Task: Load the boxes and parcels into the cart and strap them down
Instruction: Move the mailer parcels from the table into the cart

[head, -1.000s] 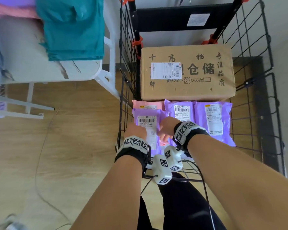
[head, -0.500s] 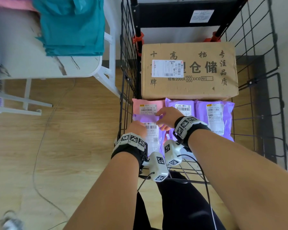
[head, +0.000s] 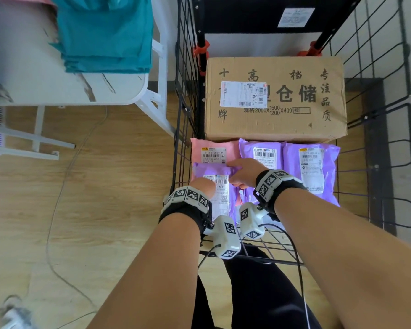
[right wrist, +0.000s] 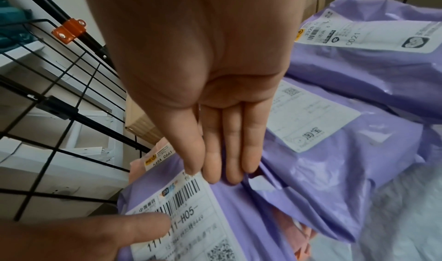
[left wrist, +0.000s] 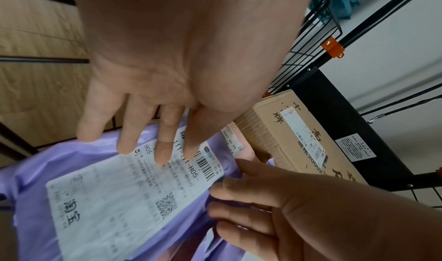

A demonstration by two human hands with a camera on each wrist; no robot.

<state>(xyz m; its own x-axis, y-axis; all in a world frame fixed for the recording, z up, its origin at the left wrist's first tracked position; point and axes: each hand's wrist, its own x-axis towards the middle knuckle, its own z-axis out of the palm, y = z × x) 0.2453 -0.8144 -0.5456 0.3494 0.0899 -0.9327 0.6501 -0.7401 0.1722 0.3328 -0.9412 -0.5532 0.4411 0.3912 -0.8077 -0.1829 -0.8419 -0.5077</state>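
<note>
Both hands (head: 243, 173) press purple parcel (left wrist: 47, 170) labelled "111-H05".

The pink parcel (head: 214, 150) lies mostly hidden under the purple parcel (head: 209, 170).

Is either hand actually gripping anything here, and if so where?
Nothing is gripped. The left hand and right hand lie with straight fingers on the purple parcel, at its label and far edge.
</note>
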